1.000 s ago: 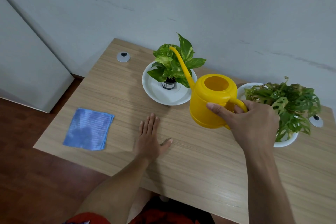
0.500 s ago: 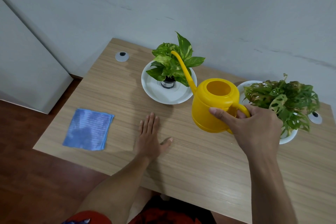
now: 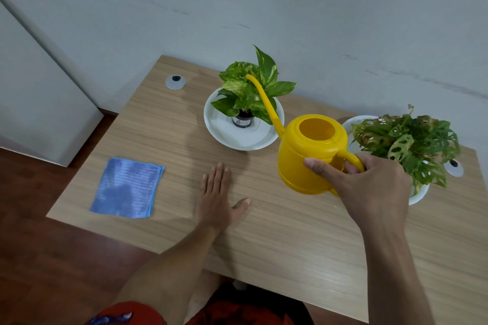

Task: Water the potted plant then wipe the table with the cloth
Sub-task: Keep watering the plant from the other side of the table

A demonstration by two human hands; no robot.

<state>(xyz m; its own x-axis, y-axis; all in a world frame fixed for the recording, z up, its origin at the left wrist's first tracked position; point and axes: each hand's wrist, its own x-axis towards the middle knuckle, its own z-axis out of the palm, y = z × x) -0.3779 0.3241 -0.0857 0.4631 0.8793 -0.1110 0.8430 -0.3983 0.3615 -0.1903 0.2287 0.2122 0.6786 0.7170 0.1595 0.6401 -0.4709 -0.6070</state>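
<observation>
My right hand [image 3: 369, 187] is closed around the handle of the yellow watering can [image 3: 311, 155], its spout over the pothos [image 3: 248, 90]; the rigid plastic probably weighs little. My left hand [image 3: 215, 198] lies flat, holding nothing; the soft blue cloth [image 3: 128, 187] waits left.

Yellow watering can [image 3: 309, 158], lifted and tilted, its long spout over the leafy potted plant [image 3: 250, 92] in a white saucer [image 3: 224, 129]; folded blue cloth [image 3: 128, 187] flat near the wooden counter's [image 3: 277, 232] left edge.
</observation>
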